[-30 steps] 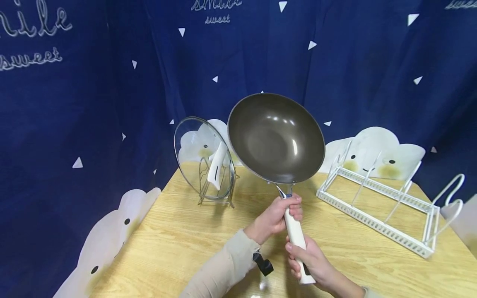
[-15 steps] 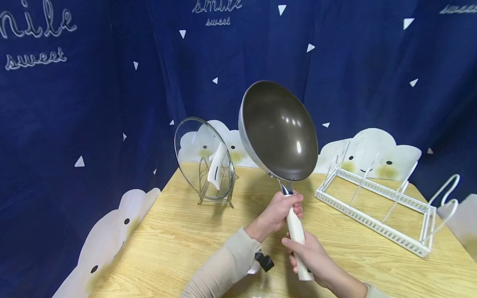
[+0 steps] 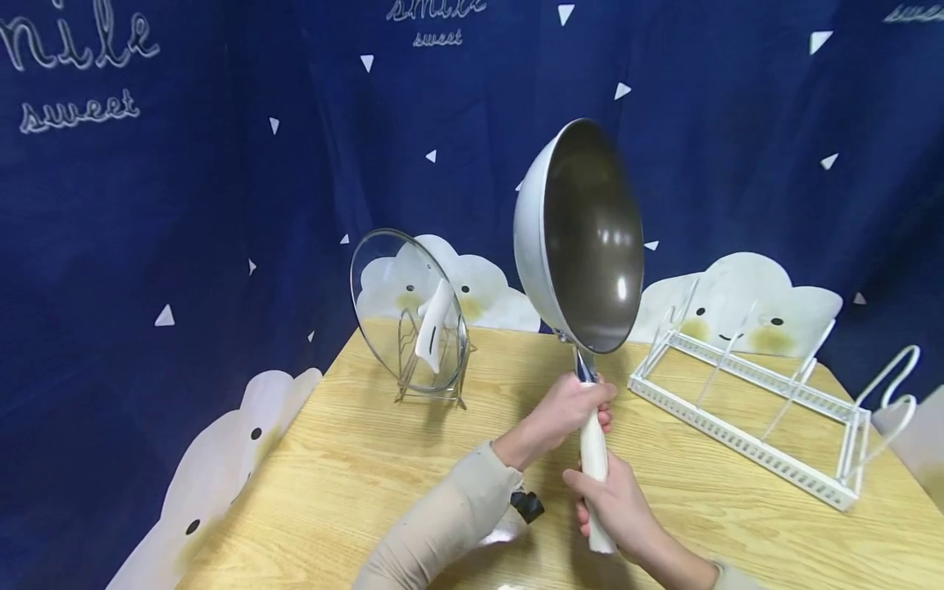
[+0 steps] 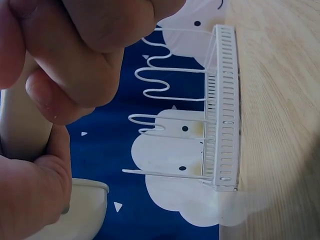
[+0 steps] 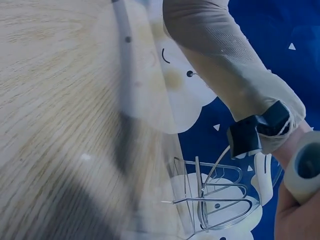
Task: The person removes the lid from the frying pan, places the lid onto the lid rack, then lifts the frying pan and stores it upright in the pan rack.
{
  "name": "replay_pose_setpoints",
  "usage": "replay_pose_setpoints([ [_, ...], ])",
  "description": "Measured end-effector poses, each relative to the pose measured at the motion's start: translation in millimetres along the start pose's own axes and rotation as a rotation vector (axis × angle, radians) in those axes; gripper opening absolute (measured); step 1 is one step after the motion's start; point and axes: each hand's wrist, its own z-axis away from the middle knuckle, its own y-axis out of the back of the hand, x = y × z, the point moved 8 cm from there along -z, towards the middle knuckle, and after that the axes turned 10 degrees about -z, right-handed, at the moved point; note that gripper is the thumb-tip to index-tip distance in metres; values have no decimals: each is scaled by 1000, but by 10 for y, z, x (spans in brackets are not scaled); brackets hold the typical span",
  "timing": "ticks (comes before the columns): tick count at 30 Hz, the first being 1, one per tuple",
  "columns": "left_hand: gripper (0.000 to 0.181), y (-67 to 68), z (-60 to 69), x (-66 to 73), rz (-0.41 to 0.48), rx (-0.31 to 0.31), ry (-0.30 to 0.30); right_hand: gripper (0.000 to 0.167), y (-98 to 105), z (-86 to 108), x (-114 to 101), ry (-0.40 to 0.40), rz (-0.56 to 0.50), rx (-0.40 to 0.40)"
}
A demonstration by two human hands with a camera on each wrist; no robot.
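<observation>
A deep frying pan [image 3: 597, 238], dark inside and white outside, is held up above the table, its bowl turned on edge and opening toward the right. My left hand [image 3: 564, 408] grips the white handle [image 3: 593, 447] near the metal neck. Lower down, my right hand [image 3: 615, 500] holds the same handle near its end, thumb across it. In the left wrist view curled fingers [image 4: 75, 55] wrap the handle, and part of the pan's white outside [image 4: 82, 205] shows. The right wrist view catches the handle's hollow end [image 5: 306, 167] beside the right hand.
At the back left a glass lid [image 3: 391, 303] with a white handle stands in a small wire rack [image 3: 431, 397]. A white rack [image 3: 745, 434] with wire dividers stands on the right of the wooden table [image 3: 332, 492]. A blue curtain [image 3: 221, 205] hangs behind.
The pan has turned about its handle, from its inside facing me to nearly edge-on, with more white outside showing. It has also risen and shifted right. Both hands keep their grip.
</observation>
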Motion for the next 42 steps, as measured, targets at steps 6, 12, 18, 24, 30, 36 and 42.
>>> replay_pose_setpoints([
  [6,24,-81,-16,20,-93,-34,11,19,42,11,12,28,-10,34],
  [12,25,-141,-49,49,-238,-26,-46,22,87,-12,62,-36,-12,77],
  [18,25,-200,-84,46,-295,-15,-55,21,122,-41,60,-78,-25,72],
  [24,21,-250,-127,61,-436,-18,-42,25,123,-62,65,-86,-101,23],
  [30,13,-305,-148,125,-590,-21,-73,24,131,-61,55,-47,-157,-11],
  [36,8,-364,-164,222,-606,-15,-82,23,170,-42,-38,1,-172,-53],
  [42,11,-465,-203,239,-602,-37,-81,23,213,-10,-100,16,-177,-84],
])
